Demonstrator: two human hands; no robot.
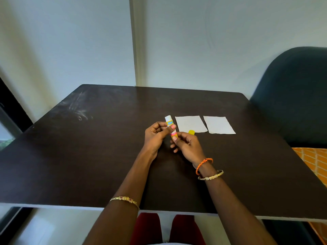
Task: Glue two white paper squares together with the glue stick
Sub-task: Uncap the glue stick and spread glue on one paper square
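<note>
Two white paper squares lie side by side on the dark table (88, 156), the left one (190, 123) and the right one (219, 125), slightly apart. Both of my hands hold the glue stick (169, 123) above the table, just left of the papers. My left hand (154, 137) grips its white and yellow upper body. My right hand (187, 145) pinches its lower end with thumb and fingers. The stick's top end is bare white, tilted away from me. A small yellow cap (191, 132) sits by the near edge of the left paper, behind my right hand.
A dark upholstered chair (292, 96) stands at the table's right side. An orange patterned cloth (313, 161) shows below it at the right edge. A pale wall rises behind the table. My knees in red are under the near edge.
</note>
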